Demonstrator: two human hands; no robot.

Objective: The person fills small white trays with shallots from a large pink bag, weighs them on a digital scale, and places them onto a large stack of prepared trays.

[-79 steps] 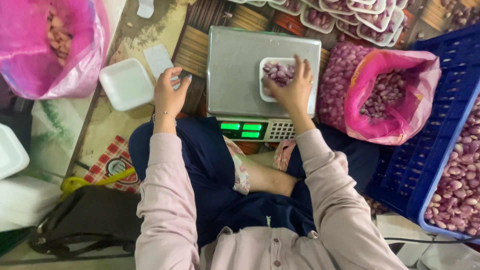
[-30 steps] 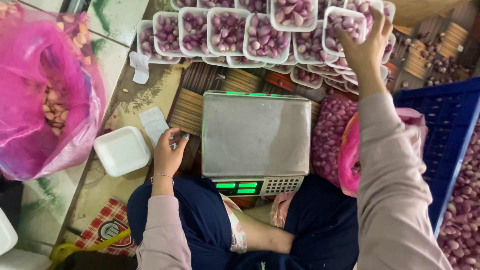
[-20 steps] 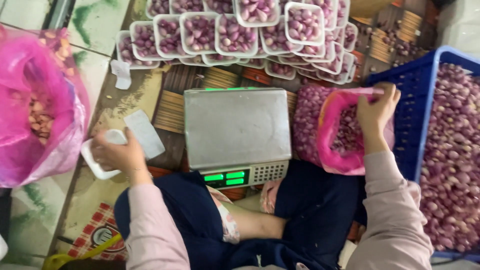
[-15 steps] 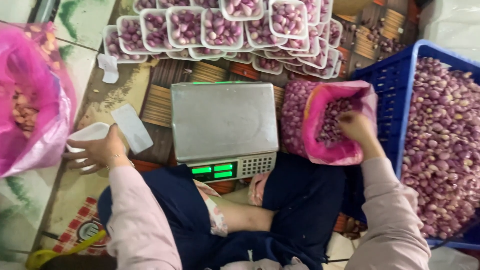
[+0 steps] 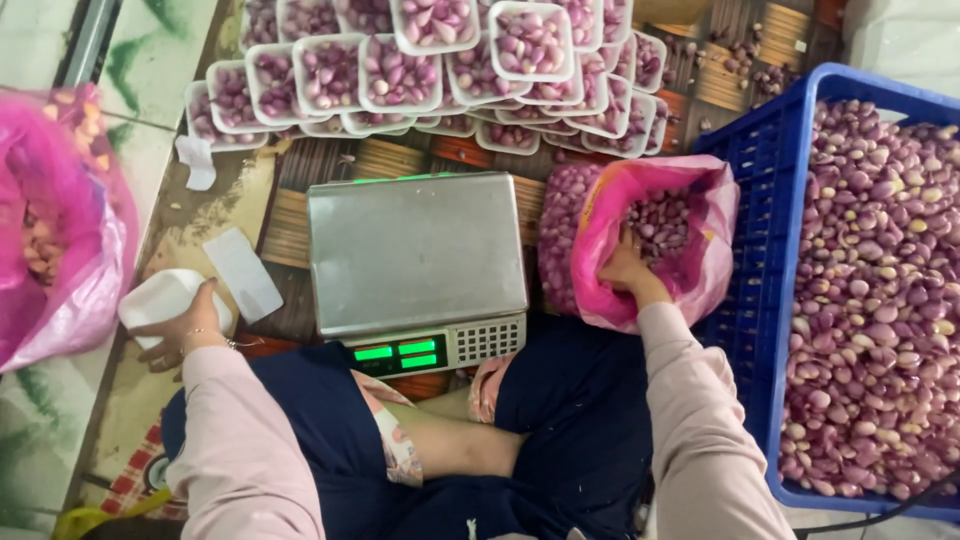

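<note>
My left hand (image 5: 185,325) grips an empty white foam tray (image 5: 160,297) on the floor at the left of the digital scale (image 5: 415,260). The scale's steel platform is bare and its green display is lit. My right hand (image 5: 625,270) reaches down into an open pink plastic bag (image 5: 700,240) of small purple shallots at the right of the scale; its fingers are buried among the shallots, so I cannot see whether they hold any.
Rows of white trays filled with shallots (image 5: 420,60) are stacked beyond the scale. A blue crate (image 5: 770,200) heaped with shallots stands at the right. Another pink bag (image 5: 60,230) sits at the left. A white slip of paper (image 5: 245,272) lies beside the scale.
The filled tray went from the scale to the stacked rows. My right hand then dropped into the pink bag. My left hand moved left and took hold of the empty foam tray.
</note>
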